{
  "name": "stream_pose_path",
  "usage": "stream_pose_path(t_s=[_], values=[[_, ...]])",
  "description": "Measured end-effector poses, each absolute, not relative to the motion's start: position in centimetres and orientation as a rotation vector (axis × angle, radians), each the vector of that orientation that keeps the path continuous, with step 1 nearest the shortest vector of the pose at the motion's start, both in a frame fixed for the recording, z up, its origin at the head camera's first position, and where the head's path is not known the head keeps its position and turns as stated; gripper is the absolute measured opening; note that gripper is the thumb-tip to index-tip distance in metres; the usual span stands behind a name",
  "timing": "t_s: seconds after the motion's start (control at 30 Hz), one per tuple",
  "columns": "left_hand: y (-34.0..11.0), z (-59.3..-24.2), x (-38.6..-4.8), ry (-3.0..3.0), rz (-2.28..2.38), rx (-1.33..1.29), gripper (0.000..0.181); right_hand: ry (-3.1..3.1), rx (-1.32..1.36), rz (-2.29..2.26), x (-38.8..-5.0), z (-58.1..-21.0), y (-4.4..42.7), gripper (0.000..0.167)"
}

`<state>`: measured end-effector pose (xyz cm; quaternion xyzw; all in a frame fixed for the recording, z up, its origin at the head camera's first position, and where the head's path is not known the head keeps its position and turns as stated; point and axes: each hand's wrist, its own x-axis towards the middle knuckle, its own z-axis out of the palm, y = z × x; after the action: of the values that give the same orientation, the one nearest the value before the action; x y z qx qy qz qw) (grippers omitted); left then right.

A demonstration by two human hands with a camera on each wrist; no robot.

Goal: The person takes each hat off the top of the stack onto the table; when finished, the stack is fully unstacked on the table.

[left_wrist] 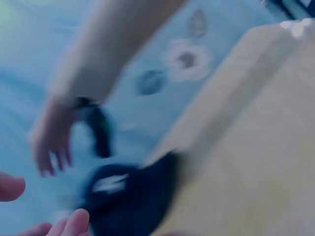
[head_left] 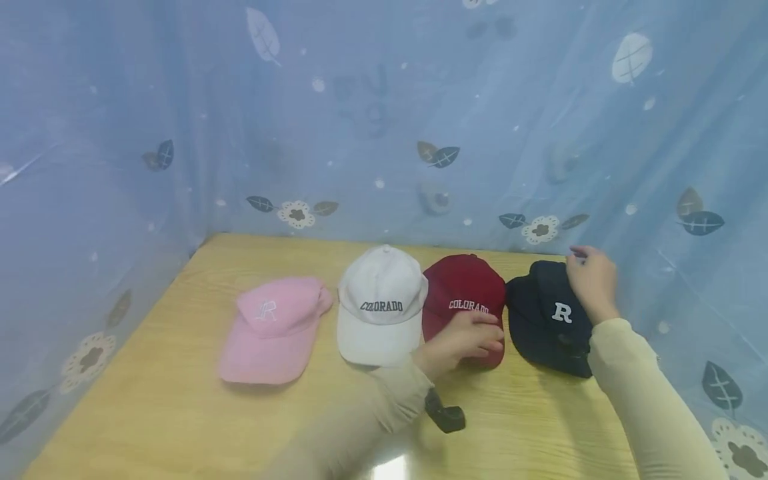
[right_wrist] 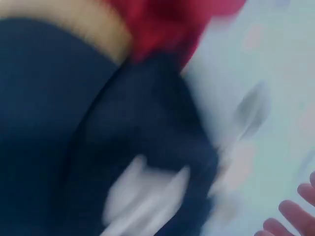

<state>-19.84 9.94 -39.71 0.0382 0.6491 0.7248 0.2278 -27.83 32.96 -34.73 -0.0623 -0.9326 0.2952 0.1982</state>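
Four baseball caps lie in a row: pink (head_left: 270,340), white (head_left: 378,340), dark red (head_left: 462,280) and navy (head_left: 543,333). My left hand (head_left: 465,340) is in front of the red cap's brim, loosely bent, with nothing seen in its fingers. Over the navy cap's right side is my right hand (head_left: 593,280), its fingers relaxed and pointing toward the back. The right wrist view is blurred; the navy cap (right_wrist: 142,113) fills much of it, and right-hand fingertips (right_wrist: 295,216) show apart from it. Whether either hand touches a cap is unclear.
The caps lie on a light wooden table (head_left: 180,320). A blue patterned curtain (head_left: 360,120) hangs behind it and along both sides. A black wrist-camera piece (head_left: 445,413) hangs below my left wrist.
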Motion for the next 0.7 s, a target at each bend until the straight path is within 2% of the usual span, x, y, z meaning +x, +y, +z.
stream_pose_path(t_s=[0.1,0.2,0.3,0.4,0.53,0.7], values=[[2.5,-36.7,-19.5,1.92,2.054,0.211,0.041,-2.497,0.058,0.919,-28.7,-33.1,26.8,0.036],[-5.9,-35.1,-18.1,2.198,2.05,0.183,0.045,-2.434,0.304,1.08,-28.6,-32.5,19.7,0.03],[-13.8,-35.2,-15.5,2.504,1.96,0.053,0.048,-2.464,0.466,1.23,-28.0,-33.3,12.4,0.027],[-19.8,-37.2,-13.2,2.734,1.806,-0.209,0.05,-2.593,0.578,1.292,-27.1,-35.4,5.9,0.028],[-24.2,-40.5,-10.5,2.732,1.653,-0.499,0.055,-2.794,0.648,1.314,-26.1,-38.5,-0.3,0.032],[-26.1,-43.5,-9.1,2.645,1.538,-0.559,0.064,-2.924,0.611,1.41,-25.1,-41.1,-4.3,0.028]])
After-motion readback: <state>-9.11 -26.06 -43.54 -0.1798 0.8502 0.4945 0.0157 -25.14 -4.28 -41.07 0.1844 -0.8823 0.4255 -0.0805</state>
